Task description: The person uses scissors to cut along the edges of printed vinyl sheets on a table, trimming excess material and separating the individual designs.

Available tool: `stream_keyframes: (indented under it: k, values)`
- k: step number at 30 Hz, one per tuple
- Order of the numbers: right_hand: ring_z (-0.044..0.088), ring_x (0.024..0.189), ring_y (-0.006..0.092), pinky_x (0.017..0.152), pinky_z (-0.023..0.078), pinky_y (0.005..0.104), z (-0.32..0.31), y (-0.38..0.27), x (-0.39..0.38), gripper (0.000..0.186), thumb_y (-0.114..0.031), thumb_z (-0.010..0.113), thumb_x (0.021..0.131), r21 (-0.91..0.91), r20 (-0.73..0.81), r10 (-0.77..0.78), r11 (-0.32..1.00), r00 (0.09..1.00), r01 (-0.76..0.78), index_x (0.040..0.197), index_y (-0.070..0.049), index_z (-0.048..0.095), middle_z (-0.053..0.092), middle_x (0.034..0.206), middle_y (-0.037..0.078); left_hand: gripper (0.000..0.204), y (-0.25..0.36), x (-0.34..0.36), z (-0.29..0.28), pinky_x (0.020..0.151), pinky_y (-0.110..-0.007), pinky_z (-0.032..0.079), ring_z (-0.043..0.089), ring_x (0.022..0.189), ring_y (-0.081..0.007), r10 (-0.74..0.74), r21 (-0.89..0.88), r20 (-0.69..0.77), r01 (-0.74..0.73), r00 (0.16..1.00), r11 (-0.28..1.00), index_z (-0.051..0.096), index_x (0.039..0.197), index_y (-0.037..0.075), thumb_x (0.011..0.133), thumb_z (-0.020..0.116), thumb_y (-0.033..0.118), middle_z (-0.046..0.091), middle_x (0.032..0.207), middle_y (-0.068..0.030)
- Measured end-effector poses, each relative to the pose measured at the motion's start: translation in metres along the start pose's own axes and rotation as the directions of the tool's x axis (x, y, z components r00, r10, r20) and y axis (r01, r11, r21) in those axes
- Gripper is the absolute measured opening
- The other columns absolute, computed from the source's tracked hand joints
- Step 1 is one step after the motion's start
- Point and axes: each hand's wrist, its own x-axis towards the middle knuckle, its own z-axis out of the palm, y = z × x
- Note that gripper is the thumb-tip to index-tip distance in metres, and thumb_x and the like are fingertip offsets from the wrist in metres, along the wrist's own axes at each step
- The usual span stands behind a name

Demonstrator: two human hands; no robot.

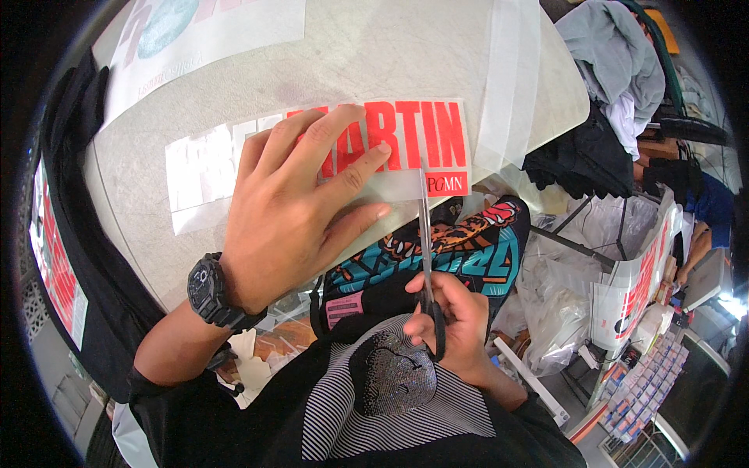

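Note:
A strip of printed transfer film [446, 134] with large red and white lettering lies on the pale table [234, 70], its lower right part at the table's front edge. Across it rests my left hand [292, 183], palm down with fingers spread, hiding the middle of the lettering. My right hand [460, 320] grips a pair of scissors [426, 249] by the dark handles. The blades point away from me, and their tips meet the film's lower edge, just left of a small red printed block. A black watch sits on my left wrist.
Another printed sheet [250, 19] lies at the far left. Black cloth [74, 195] hangs along the left edge. Grey and black garments [616, 58] are piled at the right, above clear plastic [550, 312]. Below the table edge is dark cloth with teal print [476, 269]. Another person's arm [696, 248] shows far right.

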Motion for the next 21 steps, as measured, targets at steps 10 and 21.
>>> stream_keyframes:
  k: [10, 21]
  values:
    - [0.056, 0.056, 0.0017, 0.050, 0.038, 0.0192, -0.019, 0.009, -0.014, 0.071, -0.053, 0.085, 0.072, 0.150, 0.127, 0.037, 0.987, 0.991, -0.056, 0.114, -0.002, 0.060, 0.065, 0.066, -0.002, 0.045, 0.001, -0.001, -0.002, 0.103, -0.046, 0.040, 0.051, 0.125, -0.0344, -0.001, -0.010, -0.015, 0.001, 1.000, 1.000, 0.071, 0.123, 0.018, 0.081, 0.077, 0.032, 0.055, 0.141, -0.0104]
    - [0.064, 0.064, 0.0083, 0.059, 0.046, 0.0220, -0.049, 0.019, -0.028, 0.059, -0.035, 0.084, 0.081, 0.132, -0.013, -0.109, 0.985, 0.994, 0.110, 0.120, 0.002, 0.060, 0.067, 0.071, 0.004, 0.023, 0.001, 0.003, 0.001, 0.081, -0.039, 0.043, 0.059, 0.091, -0.0248, 0.008, -0.095, -0.118, -0.019, 0.993, 0.995, 0.075, 0.098, 0.011, 0.076, 0.079, 0.016, 0.065, 0.098, -0.0034]
